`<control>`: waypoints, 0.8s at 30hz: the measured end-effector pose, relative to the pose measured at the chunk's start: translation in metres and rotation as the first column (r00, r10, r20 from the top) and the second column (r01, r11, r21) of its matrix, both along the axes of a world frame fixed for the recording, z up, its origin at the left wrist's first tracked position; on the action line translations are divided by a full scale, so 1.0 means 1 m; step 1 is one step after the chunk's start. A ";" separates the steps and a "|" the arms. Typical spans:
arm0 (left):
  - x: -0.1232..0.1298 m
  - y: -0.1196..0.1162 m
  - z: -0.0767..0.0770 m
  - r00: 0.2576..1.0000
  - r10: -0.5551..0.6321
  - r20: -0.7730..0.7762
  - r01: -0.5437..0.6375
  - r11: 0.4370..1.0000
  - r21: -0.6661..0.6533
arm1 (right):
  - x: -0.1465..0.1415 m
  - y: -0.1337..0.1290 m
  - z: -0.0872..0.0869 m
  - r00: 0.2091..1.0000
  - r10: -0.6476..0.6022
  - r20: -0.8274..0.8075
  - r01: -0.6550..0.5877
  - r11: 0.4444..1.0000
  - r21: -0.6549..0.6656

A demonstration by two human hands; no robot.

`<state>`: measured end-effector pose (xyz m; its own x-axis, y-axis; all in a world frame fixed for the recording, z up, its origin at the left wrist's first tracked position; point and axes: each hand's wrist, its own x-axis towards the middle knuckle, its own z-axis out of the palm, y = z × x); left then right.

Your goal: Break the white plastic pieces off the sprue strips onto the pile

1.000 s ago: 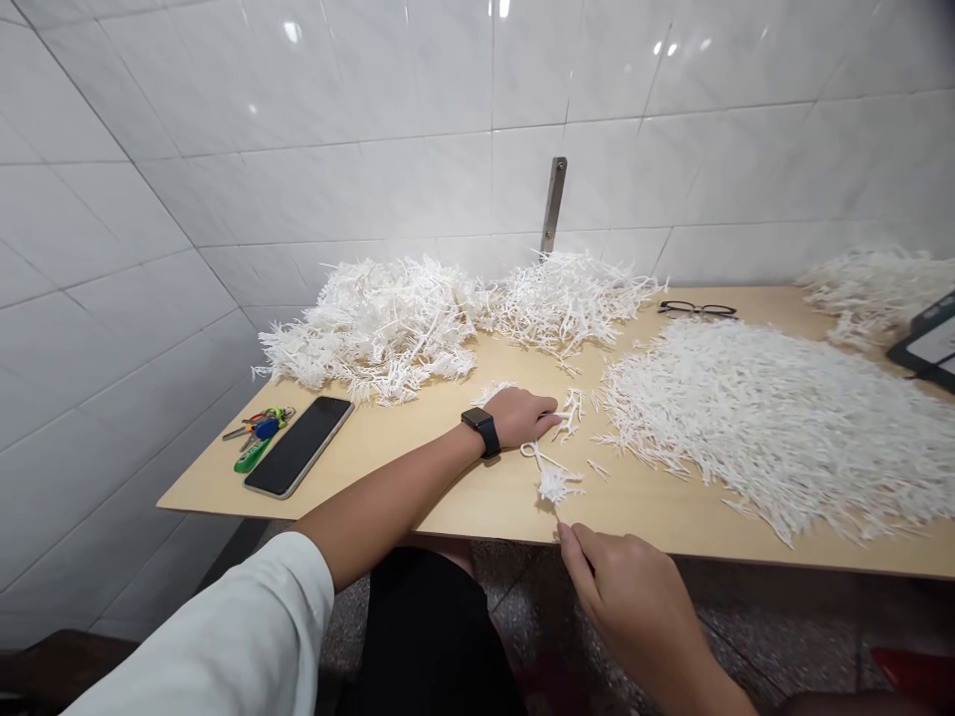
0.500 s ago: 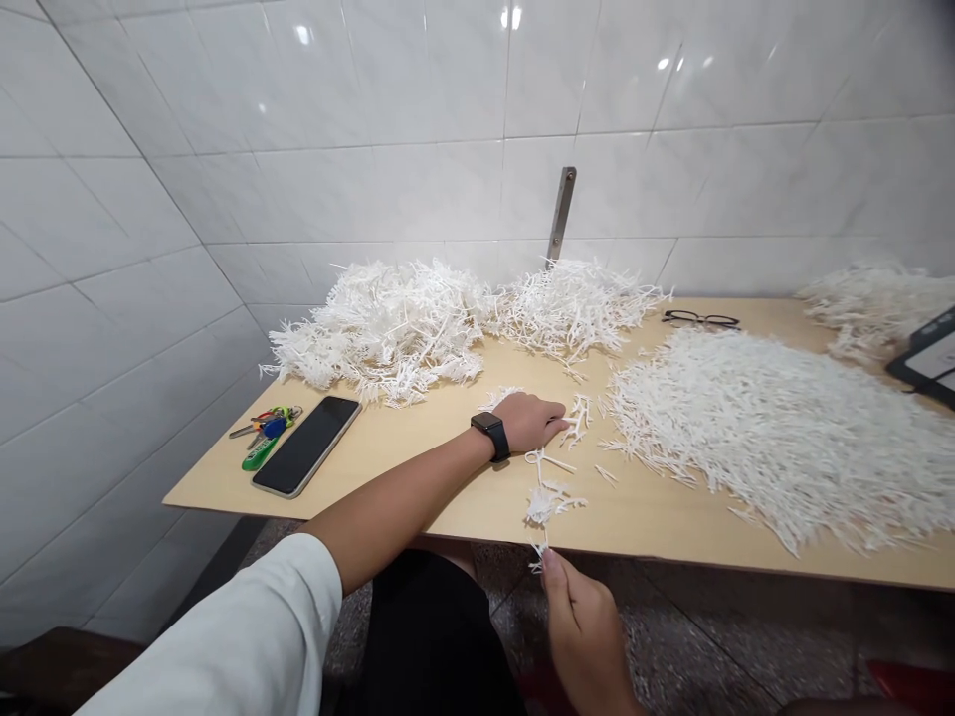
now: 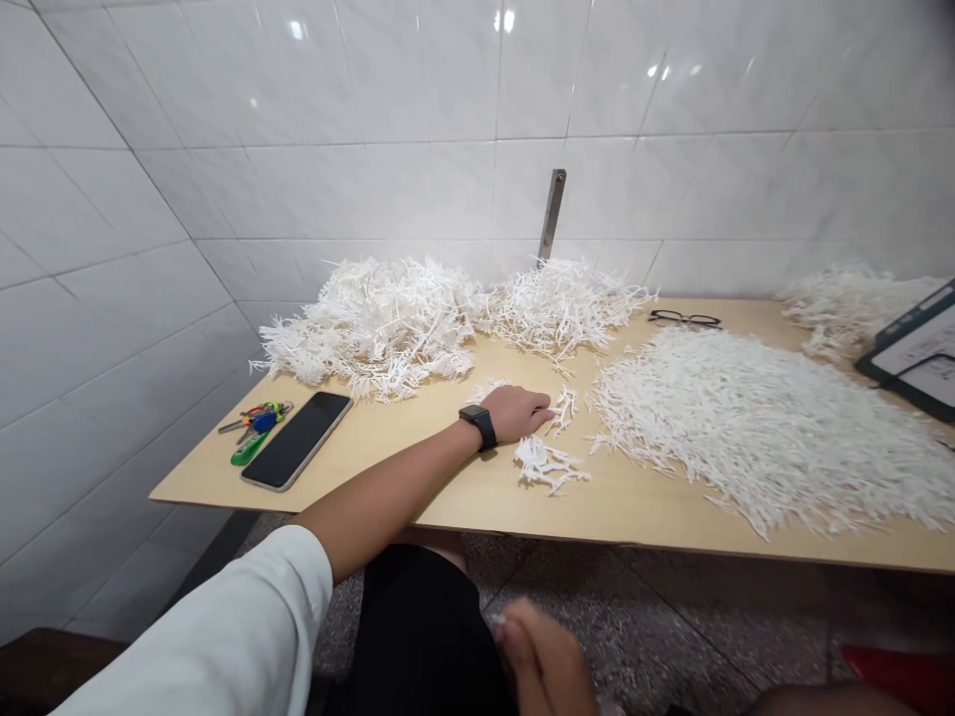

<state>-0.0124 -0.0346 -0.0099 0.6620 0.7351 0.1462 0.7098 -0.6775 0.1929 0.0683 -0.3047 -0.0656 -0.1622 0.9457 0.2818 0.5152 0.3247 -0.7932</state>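
My left hand [image 3: 520,414], with a black watch on its wrist, rests on the wooden table with its fingers closed in a pinch. A white branched plastic piece [image 3: 565,406] sticks out at its fingertips. Just in front of that hand lies a small tangled clump of similar white branched pieces [image 3: 548,463]. My right hand [image 3: 548,656] is below the table's front edge, beside my leg, with curled fingers and some motion blur. A tiny white speck shows at its fingertips; what it holds is hidden.
White branched plastic is heaped [image 3: 380,323] along the wall. A wide pile of short white pieces [image 3: 768,428] covers the right side. A phone [image 3: 296,441], keys [image 3: 258,421], glasses [image 3: 684,317] and a dark-framed board [image 3: 917,353] also lie on the table [image 3: 448,502].
My right hand has dropped down and left, away from the table edge. The thin white strand it pinched has left the clump. My left hand stays in place; the view has shifted slightly.
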 end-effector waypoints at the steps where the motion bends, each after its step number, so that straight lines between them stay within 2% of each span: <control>1: 0.000 0.000 0.000 1.000 0.002 0.003 -0.002 1.000 -0.002 | 0.011 0.009 0.010 1.000 -0.016 -0.020 0.016 1.000 0.017; 3: -0.001 -0.001 0.001 1.000 0.006 0.009 -0.006 1.000 -0.007 | 0.039 0.038 0.034 0.993 -0.117 -0.008 0.118 0.988 0.102; 5: -0.001 -0.002 0.003 1.000 0.010 0.012 -0.009 1.000 -0.012 | 0.070 0.073 0.056 0.971 -0.219 0.098 0.193 0.955 0.224; 7: -0.002 -0.004 0.005 1.000 0.016 0.014 -0.016 1.000 -0.014 | 0.095 0.106 0.068 0.903 -0.339 0.265 0.251 0.915 0.316; 9: -0.002 -0.004 0.006 1.000 0.021 0.017 -0.020 1.000 -0.017 | 0.110 0.127 0.071 0.821 -0.423 0.382 0.294 0.888 0.353; 12: -0.003 -0.004 0.007 1.000 0.016 0.022 -0.016 1.000 -0.022 | 0.108 0.133 0.067 0.818 -0.348 0.459 0.268 0.935 0.232; 15: -0.003 -0.003 0.005 1.000 0.014 0.022 -0.014 1.000 -0.019 | 0.087 0.125 0.064 0.811 -0.228 0.539 0.210 0.973 0.095; 20: -0.003 -0.003 0.004 1.000 0.011 0.006 -0.011 1.000 -0.011 | 0.065 0.125 0.072 0.655 -0.170 0.736 0.079 0.984 0.157; 24: -0.002 -0.003 0.004 1.000 0.011 -0.004 -0.011 1.000 0.007 | 0.072 0.120 0.074 0.607 -0.097 0.789 0.049 0.995 0.084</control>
<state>-0.0144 -0.0371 -0.0057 0.6543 0.7415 0.1483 0.7181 -0.6708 0.1856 0.1403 -0.1846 0.0085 -0.2756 0.9533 0.1233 0.9578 0.2832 -0.0490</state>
